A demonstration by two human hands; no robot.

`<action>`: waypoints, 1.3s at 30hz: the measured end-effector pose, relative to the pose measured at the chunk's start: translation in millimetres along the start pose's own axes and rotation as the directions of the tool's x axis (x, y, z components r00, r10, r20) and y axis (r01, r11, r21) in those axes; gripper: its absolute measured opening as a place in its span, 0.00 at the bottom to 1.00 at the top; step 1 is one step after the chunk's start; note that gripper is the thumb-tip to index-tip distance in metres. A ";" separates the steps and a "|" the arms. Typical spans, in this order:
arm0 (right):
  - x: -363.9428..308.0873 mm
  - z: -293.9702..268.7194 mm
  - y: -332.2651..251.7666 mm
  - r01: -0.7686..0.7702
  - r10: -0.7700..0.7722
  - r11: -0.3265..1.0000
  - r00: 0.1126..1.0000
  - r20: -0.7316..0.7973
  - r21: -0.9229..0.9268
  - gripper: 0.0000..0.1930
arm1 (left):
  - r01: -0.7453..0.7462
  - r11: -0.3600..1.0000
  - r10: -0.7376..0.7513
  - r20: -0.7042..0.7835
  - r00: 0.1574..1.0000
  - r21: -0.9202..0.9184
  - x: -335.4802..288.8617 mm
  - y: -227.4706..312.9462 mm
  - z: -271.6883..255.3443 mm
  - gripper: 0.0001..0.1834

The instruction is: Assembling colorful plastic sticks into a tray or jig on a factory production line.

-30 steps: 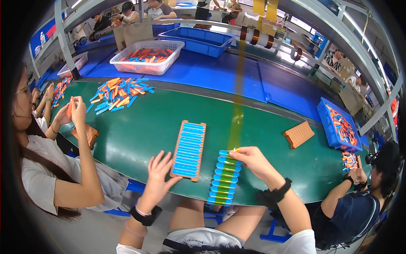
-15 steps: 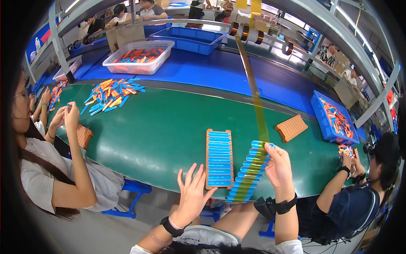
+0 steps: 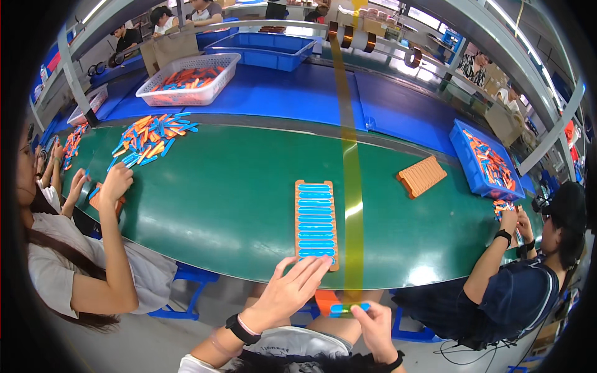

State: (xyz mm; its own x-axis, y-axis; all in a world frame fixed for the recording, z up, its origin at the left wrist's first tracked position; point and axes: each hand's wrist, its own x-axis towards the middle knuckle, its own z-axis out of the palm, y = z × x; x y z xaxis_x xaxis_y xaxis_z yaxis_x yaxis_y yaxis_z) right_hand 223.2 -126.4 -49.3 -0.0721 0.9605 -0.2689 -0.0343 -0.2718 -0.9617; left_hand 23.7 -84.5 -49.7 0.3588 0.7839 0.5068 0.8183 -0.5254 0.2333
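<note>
In front of me on the green tabletop lies an orange grooved rack (image 3: 336, 241) with a row of blue, round-ended strips (image 3: 315, 219) across it. My left hand (image 3: 297, 289) touches the rack's near end and lowest strip, fingers stretched out. Below the table edge, my right hand (image 3: 375, 320) pinches a blue strip (image 3: 341, 309) stuck to translucent yellow tape (image 3: 352, 230). The tape runs taut from a roll (image 3: 333, 31) on the overhead bar down past the rack's right side. An orange surface (image 3: 325, 301) shows beside the pinched strip; the other taped strips are mostly hidden.
Another orange rack (image 3: 423, 176) lies to the right, near a blue bin (image 3: 459, 140) of strips. At far left are a loose pile of orange and blue strips (image 3: 152, 137) and a white basket (image 3: 214, 90). Co-workers sit on both sides, a worker's hand (image 3: 118, 181) at left.
My right hand has moved down and toward me, drawing the tape and its strips below the table edge. My left hand has shifted from the rack's side onto its near end.
</note>
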 end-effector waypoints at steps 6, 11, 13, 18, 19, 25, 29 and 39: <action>-3.8 -9.1 7.5 0.012 -0.014 0.996 1.000 0.028 0.089 0.05 | -0.121 0.992 0.122 0.056 0.991 -0.020 4.0 -5.9 3.4 0.27; -4.7 -4.0 -5.0 -0.030 0.032 0.999 0.990 0.135 -0.016 0.07 | -0.030 0.994 0.039 0.088 0.995 -0.105 8.5 -6.3 -4.7 0.29; -7.5 -0.9 -7.4 -0.035 0.037 0.999 0.986 0.160 -0.017 0.07 | 0.065 0.989 -0.056 0.073 0.996 -0.129 6.3 -3.0 -8.4 0.29; -1.4 16.9 -8.0 0.135 -0.127 0.991 0.973 0.191 -0.024 0.07 | 0.370 0.927 -0.367 0.045 0.929 -0.068 -7.1 -5.1 3.8 0.32; -0.3 16.9 -5.5 0.127 -0.119 0.991 0.971 0.208 -0.028 0.09 | 0.362 0.930 -0.360 0.040 0.932 -0.059 -6.9 -5.1 5.3 0.32; 1.3 33.3 -12.1 -0.116 0.114 0.982 0.993 0.026 0.147 0.15 | 0.350 0.936 -0.341 0.137 0.930 -0.046 -29.1 21.6 -2.9 0.33; 3.0 35.3 -4.8 -0.086 0.092 0.978 0.995 -0.023 0.191 0.14 | 0.367 0.929 -0.348 0.214 0.913 -0.053 -35.3 29.9 -7.2 0.36; 14.1 36.3 -0.8 -0.131 0.144 0.976 0.987 -0.067 0.172 0.12 | 0.290 0.957 -0.281 0.180 0.943 -0.028 -31.6 18.6 -3.7 0.37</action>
State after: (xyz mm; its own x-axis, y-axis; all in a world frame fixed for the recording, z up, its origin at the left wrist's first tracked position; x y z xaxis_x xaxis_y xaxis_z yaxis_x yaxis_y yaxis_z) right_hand 186.0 -114.8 -50.4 -0.0093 0.9131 -0.4077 -0.1958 -0.4015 -0.8947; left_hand 25.9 -120.2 -58.3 0.1896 0.9460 0.2629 0.8742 -0.2846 0.3935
